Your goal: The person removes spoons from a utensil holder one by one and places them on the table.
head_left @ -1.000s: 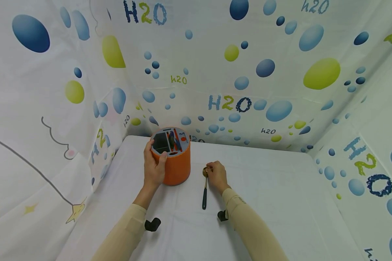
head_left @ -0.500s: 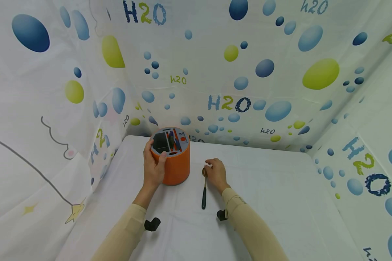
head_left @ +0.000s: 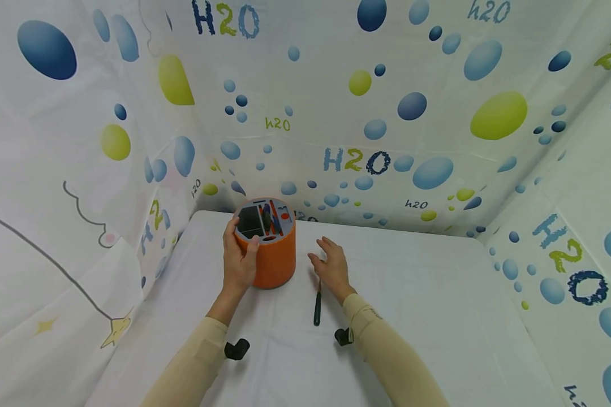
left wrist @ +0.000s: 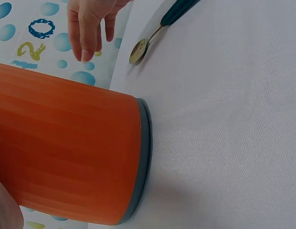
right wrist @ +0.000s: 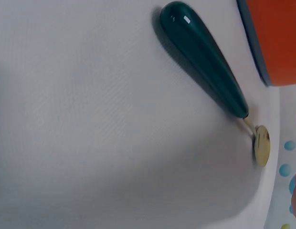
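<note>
An orange round organizer [head_left: 275,265] with a grey, slotted top stands upright on the table. My left hand [head_left: 240,265] grips its left side, thumb at the front rim and fingers round the far side. In the left wrist view the organizer [left wrist: 71,148] shows its grey base. A spoon [right wrist: 205,62] with a glossy dark green handle and a gold bowl lies on the cloth to its right. My right hand [head_left: 332,270] hovers over the spoon's bowl end, fingers spread and holding nothing; it hides the bowl in the head view. The left wrist view shows a gap between that hand [left wrist: 90,24] and the spoon [left wrist: 138,51].
The table [head_left: 427,305] has a white cloth over it. Behind it and at the sides hang white curtains [head_left: 315,102] printed with blue and green dots and H2O lettering. Dark slim items [head_left: 274,217] sit in the organizer's top slots.
My right hand has risen off the spoon's bowl and its fingers have spread apart. The spoon stays where it was. My left hand and the organizer have not visibly moved.
</note>
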The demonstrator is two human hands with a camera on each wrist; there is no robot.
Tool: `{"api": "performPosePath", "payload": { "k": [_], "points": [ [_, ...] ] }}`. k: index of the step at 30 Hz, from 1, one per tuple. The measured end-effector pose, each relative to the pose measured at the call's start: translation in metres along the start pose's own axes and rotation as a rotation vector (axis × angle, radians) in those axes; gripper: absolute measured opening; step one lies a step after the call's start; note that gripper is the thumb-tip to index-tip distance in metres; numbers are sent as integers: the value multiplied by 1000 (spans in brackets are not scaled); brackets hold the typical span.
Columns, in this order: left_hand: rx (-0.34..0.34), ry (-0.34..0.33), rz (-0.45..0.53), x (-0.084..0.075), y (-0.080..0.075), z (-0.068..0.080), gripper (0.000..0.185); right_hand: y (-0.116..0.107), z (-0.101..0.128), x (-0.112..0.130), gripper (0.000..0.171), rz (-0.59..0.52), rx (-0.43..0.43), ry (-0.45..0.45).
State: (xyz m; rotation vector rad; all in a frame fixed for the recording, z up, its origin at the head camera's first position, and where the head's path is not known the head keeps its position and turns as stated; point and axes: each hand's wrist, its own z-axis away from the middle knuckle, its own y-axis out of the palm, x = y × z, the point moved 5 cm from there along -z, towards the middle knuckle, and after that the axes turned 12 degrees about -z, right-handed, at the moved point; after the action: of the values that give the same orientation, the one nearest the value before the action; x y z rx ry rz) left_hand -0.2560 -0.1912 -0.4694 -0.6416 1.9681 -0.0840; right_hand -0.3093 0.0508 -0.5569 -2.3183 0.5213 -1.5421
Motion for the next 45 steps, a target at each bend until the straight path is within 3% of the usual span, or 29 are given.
{"api": "performPosePath", "payload": {
  "k": [5,9,14,45],
  "points": [
    [4,1,8,3,1,-1,63,2,-2,9,49,-26,-14,-62],
    [-1,9,10,24,8,-4,64,3,-4,18,49,-41,-32,-117],
    [-6,10,0,43,13,-5,66,4,-6,28,49,-39,-25,-119],
    [-5,7,-49,48,12,-6,65,1,-22,88,43,-218,-64,-248]
  ]
}}
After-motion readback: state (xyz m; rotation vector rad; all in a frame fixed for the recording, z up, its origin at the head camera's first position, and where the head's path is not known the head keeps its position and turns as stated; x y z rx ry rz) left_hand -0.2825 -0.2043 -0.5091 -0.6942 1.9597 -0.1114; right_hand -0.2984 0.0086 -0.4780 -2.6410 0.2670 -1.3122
